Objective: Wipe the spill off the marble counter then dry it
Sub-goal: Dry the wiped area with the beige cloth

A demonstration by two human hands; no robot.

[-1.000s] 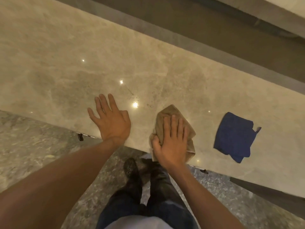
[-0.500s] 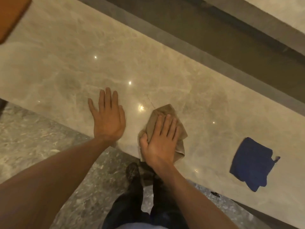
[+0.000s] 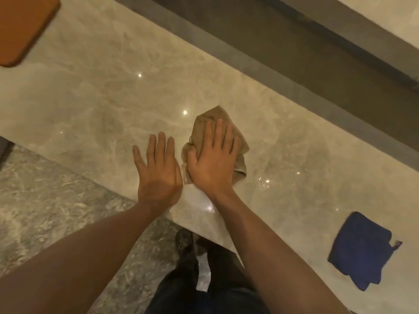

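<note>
Nearest, the left hand point(image 3: 158, 175) is laid flat on the front edge of the marble counter point(image 3: 95, 105), fingers straight and together, nothing held. Just beside it, to its right and almost touching, the right hand point(image 3: 213, 159) is pressed palm-down on a crumpled tan cloth point(image 3: 240, 166), its fingers straight and spread over the fabric, the thumb tucked against the cloth's left fold. A wet sheen with small glints point(image 3: 265, 180) is seen on the marble just right of the right hand. The wiping step is judged to be in hand; drying is not yet begun. Well to the right of both hands, near the front edge, a folded blue cloth point(image 3: 360, 248) is left untouched, probably meant for drying. Far to the left and beyond the hands, an orange mat point(image 3: 22, 26) is seen. Next, the tan cloth would need to be swept rightward over the sheen under steady pressure.
</note>
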